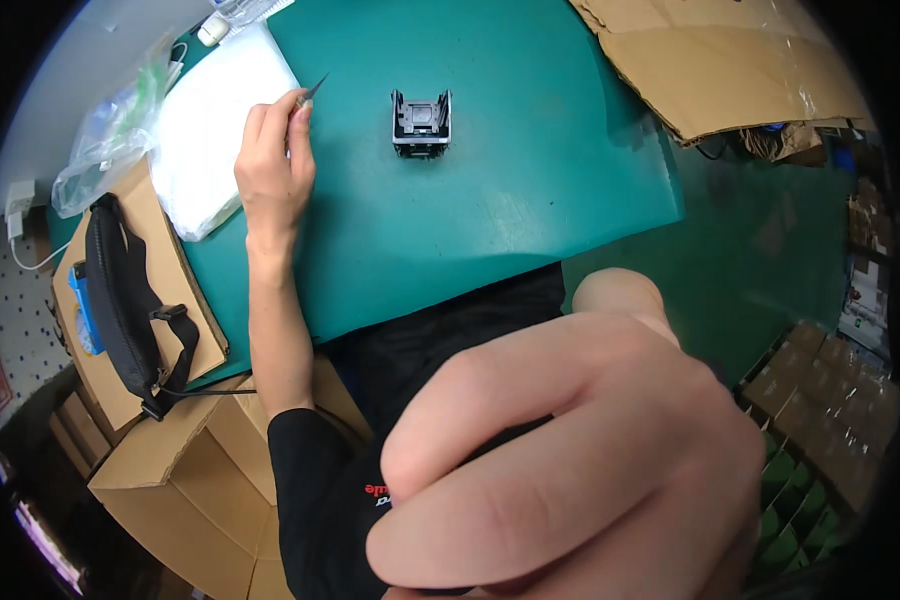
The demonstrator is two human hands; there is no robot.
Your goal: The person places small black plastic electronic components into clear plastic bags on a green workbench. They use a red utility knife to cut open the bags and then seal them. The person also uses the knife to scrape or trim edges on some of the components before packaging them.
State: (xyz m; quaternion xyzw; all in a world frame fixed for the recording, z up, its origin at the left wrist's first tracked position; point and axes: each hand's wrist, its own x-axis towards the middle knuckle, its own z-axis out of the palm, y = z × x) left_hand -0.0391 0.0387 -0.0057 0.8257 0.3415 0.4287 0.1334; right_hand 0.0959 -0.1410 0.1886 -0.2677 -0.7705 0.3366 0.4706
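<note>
My left hand (275, 165) rests on the green mat near the edge of a white bag, closed around a thin, dark, pointed tool (316, 86). Its sharp tip sticks out past the fingers, angled up and right; the rest is hidden in the grip. To the right of that hand, a small black plastic frame (423, 118) with two raised sides stands on the mat, touched by neither hand. Very close to the camera, my right hand (590, 450) looms large with its fingers curled. Whatever those fingers may hold is out of sight.
A green mat (490, 200) covers the table. At left lie a white bag (210, 140), a clear plastic bag (120, 130) and a black waist bag (120, 290) on cardboard. A cardboard sheet (720, 60) covers the far right corner. An open carton (200, 490) stands below the table.
</note>
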